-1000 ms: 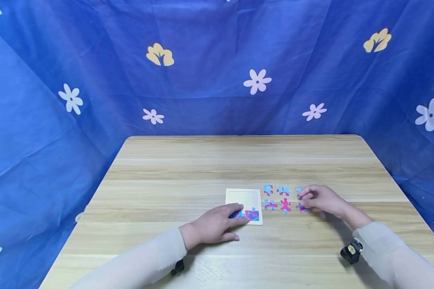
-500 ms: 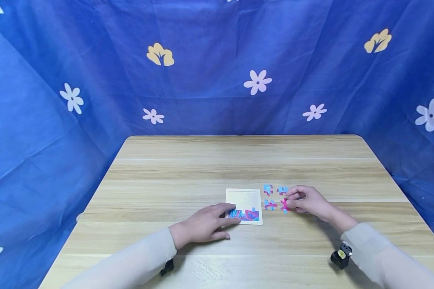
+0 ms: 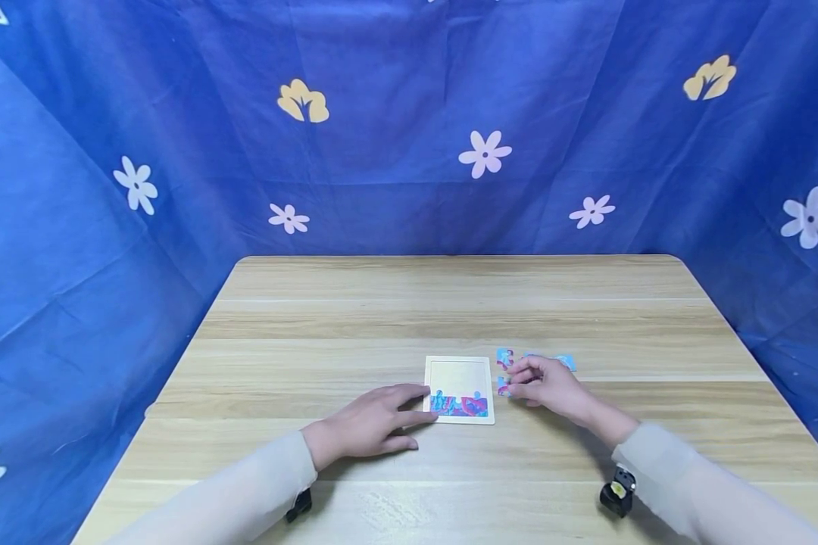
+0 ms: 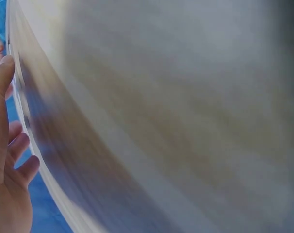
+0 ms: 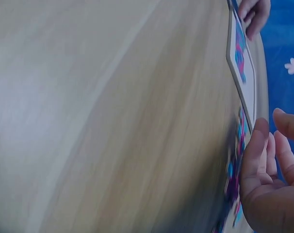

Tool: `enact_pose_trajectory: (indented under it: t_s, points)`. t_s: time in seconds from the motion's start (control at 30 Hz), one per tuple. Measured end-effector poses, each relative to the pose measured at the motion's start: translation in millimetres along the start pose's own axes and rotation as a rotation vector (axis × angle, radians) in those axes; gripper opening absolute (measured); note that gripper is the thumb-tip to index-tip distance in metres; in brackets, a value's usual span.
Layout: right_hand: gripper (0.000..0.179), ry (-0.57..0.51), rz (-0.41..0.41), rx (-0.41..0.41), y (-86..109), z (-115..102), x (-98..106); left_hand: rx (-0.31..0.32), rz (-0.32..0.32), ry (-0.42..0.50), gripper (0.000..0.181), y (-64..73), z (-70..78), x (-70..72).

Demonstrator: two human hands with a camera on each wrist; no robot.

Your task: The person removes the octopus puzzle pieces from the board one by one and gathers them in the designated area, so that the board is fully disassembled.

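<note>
My left hand (image 3: 375, 424) lies at the left side of a cream puzzle tray (image 3: 460, 375), its straight fingers touching the border. Joined blue, purple and pink jigsaw pieces (image 3: 458, 406) fill the tray's bottom row. To the right of the tray, my right hand (image 3: 552, 390) hovers over loose jigsaw pieces. A blue-and-pink piece (image 3: 504, 357) and another piece (image 3: 503, 386) show by its fingertips, and a blue piece (image 3: 568, 362) lies behind it. In the right wrist view, thumb and fingers (image 5: 256, 141) stand apart with nothing seen between them. Other pieces are hidden under the hand.
The wood-grain table (image 3: 354, 318) reaches back to a blue cloth (image 3: 395, 151) printed with flowers. A black device (image 3: 616, 492) sits under the right cuff, and another black device (image 3: 298, 506) under the left. The left wrist view is mostly blurred tabletop.
My right hand has moved left across the loose pieces, from the far-right ones to those nearest the tray. My left hand has drawn back left, uncovering more of the bottom row.
</note>
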State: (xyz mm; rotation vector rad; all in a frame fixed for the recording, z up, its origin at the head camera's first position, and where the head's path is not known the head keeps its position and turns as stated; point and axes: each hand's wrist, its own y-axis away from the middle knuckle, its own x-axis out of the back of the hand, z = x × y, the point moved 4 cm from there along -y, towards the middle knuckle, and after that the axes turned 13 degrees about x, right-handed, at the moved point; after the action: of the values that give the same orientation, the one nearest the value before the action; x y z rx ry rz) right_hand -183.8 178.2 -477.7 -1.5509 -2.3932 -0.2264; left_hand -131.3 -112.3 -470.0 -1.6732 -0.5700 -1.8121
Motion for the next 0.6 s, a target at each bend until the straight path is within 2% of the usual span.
enact_pose_trajectory:
  t_s: [0.4, 0.6]
  points:
    - [0.036, -0.039, -0.094, 0.065, -14.1, -20, -43, -0.051, 0.045, 0.0, 0.046, 6.9, -4.1, 3.5]
    - [0.031, 0.056, -0.12, 0.108, -22.9, -27, -63, -0.052, 0.041, 0.005, 0.045, 6.9, -5.6, 2.6]
